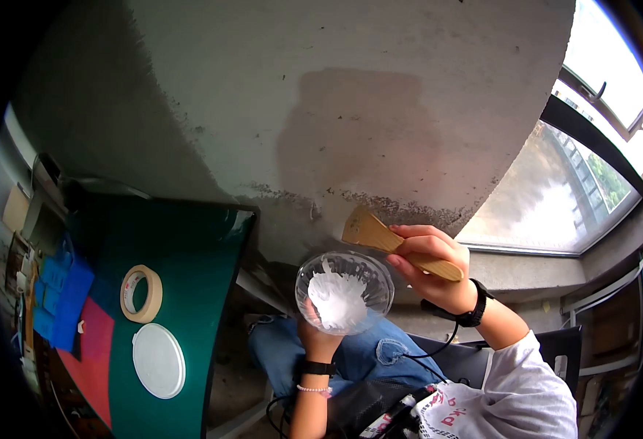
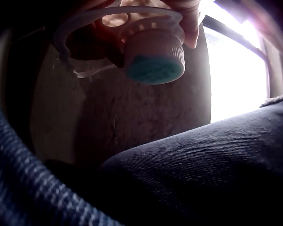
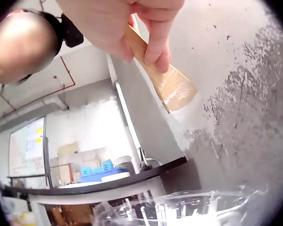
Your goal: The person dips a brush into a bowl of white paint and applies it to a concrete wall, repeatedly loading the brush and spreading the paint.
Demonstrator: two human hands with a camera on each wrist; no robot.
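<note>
My left hand [image 1: 318, 338] holds a clear plastic tub [image 1: 381, 285] from below, above my lap. It looks like a cut-off bottle turned upside down, with a capped neck [image 2: 155, 66] and a white plastic carrying handle [image 2: 118, 13] in the left wrist view. Thick white paste [image 1: 338, 301] lies inside the tub and smears its wall. In my right hand [image 1: 440, 269] is a flat wooden spatula [image 1: 369, 230], gripped by its handle between thumb and fingers. Its wide blade, marked with whitish streaks in the right wrist view, points at the wall, just above the tub's rim.
Ahead stands a grey plastered wall [image 1: 358, 139] with a rough, pitted band low down. On the green tabletop [image 1: 189, 249] at left are a tape roll [image 1: 141, 294], a round white lid [image 1: 159, 361] and a blue bin [image 1: 70, 307]. A window [image 1: 548, 190] is at right.
</note>
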